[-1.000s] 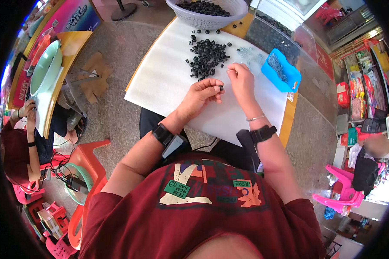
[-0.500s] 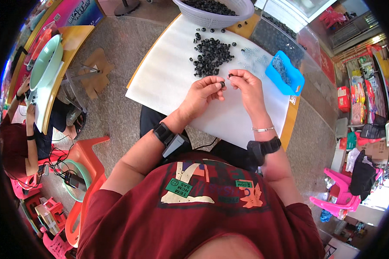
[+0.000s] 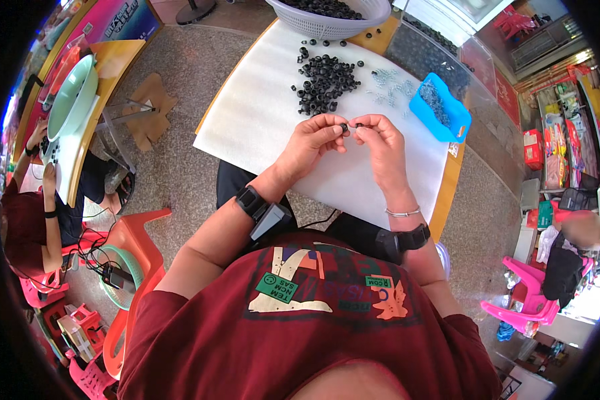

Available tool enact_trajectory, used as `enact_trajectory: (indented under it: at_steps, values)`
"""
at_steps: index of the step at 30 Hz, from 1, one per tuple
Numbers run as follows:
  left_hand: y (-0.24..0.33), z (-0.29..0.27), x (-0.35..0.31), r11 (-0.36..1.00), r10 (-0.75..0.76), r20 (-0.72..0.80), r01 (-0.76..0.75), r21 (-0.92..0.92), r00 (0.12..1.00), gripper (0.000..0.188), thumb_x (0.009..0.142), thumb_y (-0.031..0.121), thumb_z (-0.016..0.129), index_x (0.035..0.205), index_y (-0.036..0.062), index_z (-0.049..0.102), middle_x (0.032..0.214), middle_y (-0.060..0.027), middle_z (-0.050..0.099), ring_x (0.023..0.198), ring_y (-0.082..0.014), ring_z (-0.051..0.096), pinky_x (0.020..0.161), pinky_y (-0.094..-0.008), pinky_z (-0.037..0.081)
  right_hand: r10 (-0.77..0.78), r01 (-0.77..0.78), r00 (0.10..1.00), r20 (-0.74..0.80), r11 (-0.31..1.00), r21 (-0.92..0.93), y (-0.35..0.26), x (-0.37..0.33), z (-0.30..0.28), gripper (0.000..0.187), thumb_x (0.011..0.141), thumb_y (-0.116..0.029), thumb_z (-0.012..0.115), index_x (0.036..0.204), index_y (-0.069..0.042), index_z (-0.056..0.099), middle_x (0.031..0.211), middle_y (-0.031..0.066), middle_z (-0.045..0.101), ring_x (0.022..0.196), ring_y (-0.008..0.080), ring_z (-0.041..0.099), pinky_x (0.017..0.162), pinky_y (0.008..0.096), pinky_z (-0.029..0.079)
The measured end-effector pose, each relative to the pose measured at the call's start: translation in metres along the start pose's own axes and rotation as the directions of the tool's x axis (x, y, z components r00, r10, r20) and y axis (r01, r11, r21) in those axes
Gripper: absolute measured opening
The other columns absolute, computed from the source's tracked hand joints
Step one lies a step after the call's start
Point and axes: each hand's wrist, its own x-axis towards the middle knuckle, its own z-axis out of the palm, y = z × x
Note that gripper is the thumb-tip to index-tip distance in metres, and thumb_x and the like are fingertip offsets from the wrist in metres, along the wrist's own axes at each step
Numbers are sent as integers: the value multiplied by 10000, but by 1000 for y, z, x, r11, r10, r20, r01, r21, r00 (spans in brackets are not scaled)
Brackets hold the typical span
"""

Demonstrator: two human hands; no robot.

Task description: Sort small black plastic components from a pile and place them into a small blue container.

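My left hand (image 3: 307, 145) is closed, pinching a small black round plastic part (image 3: 344, 127) between thumb and forefinger. Facing it, my right hand (image 3: 384, 143) is closed in a pinch on another small black part (image 3: 359, 125). The fingertips of both hands almost meet, over the white sheet (image 3: 247, 123) that covers the table. Just beyond them lies a loose pile of black round parts (image 3: 327, 83). To the right of the pile, small clear pieces (image 3: 392, 85) are scattered. A blue tray (image 3: 461, 133) of similar clear pieces stands beside my right hand.
At the table's far edge stands a lavender basket (image 3: 333, 28) full of black parts. A clear bin (image 3: 423, 57) is at the far right. On the left, another person (image 3: 30, 227) sits at a table with a green basin (image 3: 73, 100). An orange chair (image 3: 137, 247) stands near my left elbow.
My right hand has moved a little to the left, so the two pinched parts are closer together. At the right edge, another person has come into view by the pink chair.
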Motion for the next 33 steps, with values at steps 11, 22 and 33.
enact_trajectory:
  at_steps: [11, 22, 33]
  values:
    - [2, 3, -2, 1000, 8, -2, -8, 26, 1000, 192, 936, 55, 560, 1113, -17, 589, 957, -77, 628, 796, -110, 588, 742, -273, 538, -122, 101, 992, -41, 934, -342, -8, -6, 6, 80, 887, -52, 597, 944, 0, 616, 867, 38, 647, 764, 77, 574, 692, 229, 473]
    - [-2, 1, -1, 999, 7, -5, -6, 48, 1000, 182, 925, 55, 580, 1091, -18, 590, 959, -65, 637, 792, -125, 600, 742, -262, 524, -162, 149, 987, 7, 885, -442, -2, -9, 10, 114, 867, -39, 618, 975, -4, 627, 875, 65, 670, 748, 108, 604, 677, 264, 496]
    - [-1, 2, -2, 998, 9, -4, -9, 64, 1000, 174, 926, 75, 587, 1076, -13, 600, 959, -61, 640, 775, -132, 612, 733, -254, 513, -273, 246, 961, 55, 740, -626, -6, -9, 12, 149, 825, -6, 615, 973, -16, 633, 882, 105, 648, 727, 214, 627, 659, 315, 506]
